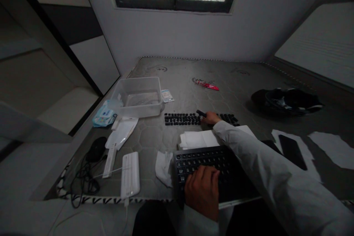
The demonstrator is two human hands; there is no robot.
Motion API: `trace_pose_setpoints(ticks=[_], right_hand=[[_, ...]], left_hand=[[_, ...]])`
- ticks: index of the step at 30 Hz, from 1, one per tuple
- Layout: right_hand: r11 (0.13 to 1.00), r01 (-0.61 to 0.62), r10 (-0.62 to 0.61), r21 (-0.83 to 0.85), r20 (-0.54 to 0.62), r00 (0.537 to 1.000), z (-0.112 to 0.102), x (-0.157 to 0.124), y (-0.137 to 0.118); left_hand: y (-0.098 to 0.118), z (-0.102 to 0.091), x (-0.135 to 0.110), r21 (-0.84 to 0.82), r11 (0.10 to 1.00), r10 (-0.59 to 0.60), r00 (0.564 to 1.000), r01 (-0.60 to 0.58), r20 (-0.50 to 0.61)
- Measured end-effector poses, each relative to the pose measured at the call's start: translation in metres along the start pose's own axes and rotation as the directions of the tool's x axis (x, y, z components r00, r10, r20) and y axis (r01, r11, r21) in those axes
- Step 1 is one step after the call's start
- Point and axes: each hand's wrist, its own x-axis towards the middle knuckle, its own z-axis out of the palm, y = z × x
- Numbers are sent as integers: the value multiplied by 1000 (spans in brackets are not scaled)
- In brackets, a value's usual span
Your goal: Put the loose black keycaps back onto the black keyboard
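Observation:
A black keyboard (204, 155) with its keycaps off, at least on the part that shows, lies at the front edge, tilted toward me. My left hand (203, 188) is over its near left part, fingers bent together and pressed on it; my thumb is hidden. Beyond the keyboard, loose black keycaps (179, 119) lie in rows on the grey mat. My right hand (211, 118) reaches forward to these rows, its fingers closed around a short black bar-shaped piece (201, 113) that sticks out to the left. My right forearm covers part of the keyboard and some keycaps.
White folded paper (199, 139) lies behind the keyboard, a crumpled tissue (164, 167) beside it. Leftward are a clear plastic box (138, 97), a white power bank (130, 175) and a black mouse (96, 148). At right are a phone (292, 151) and a dark bag-like item (287, 101).

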Motion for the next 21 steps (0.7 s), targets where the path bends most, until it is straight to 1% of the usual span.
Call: trace_pose_setpoints(ticks=[2,5,7,9,12,14,15,16,17,18,19,20,21], right_hand=[[1000,17,-17,1,-37,999,-14,-10,-2],[997,74,-72,10,-123,990,-42,-34,-5],[991,130,-123,24,-197,973,-62,-56,-5],[979,193,-169,58,-285,943,-81,-82,-2],[948,268,-184,173,-388,903,-99,-124,9],[899,305,-149,313,-437,887,-102,-153,19],[852,325,-115,410,-459,881,-102,-167,24],[782,337,-61,524,-474,879,-100,-182,29],[680,339,3,650,-465,885,-97,-196,33],[551,343,57,760,-445,894,-94,-209,35],[416,358,73,836,-423,903,-90,-222,37],[284,385,97,878,-425,900,-86,-235,38],[173,404,112,898,-425,898,-81,-246,38]], left_hand=[[0,-1,0,-5,1000,1,1000,-1,9],[0,-3,0,-7,1000,4,1000,-4,10],[0,-4,0,-6,1000,12,1000,-11,14],[-1,-5,1,-10,1000,30,999,-30,17],[-2,-5,1,-19,997,76,997,-76,10],[-2,-5,1,-7,995,102,995,-102,6],[-2,-5,0,6,994,113,994,-113,5],[-2,-5,0,24,992,125,992,-125,1],[-2,-6,-1,45,989,138,990,-138,-4],[-1,-6,-1,69,986,155,988,-154,-11],[1,-6,-2,92,981,173,985,-170,-20],[3,-6,-3,112,976,189,981,-184,-33],[7,-5,-5,126,972,205,978,-198,-46]])
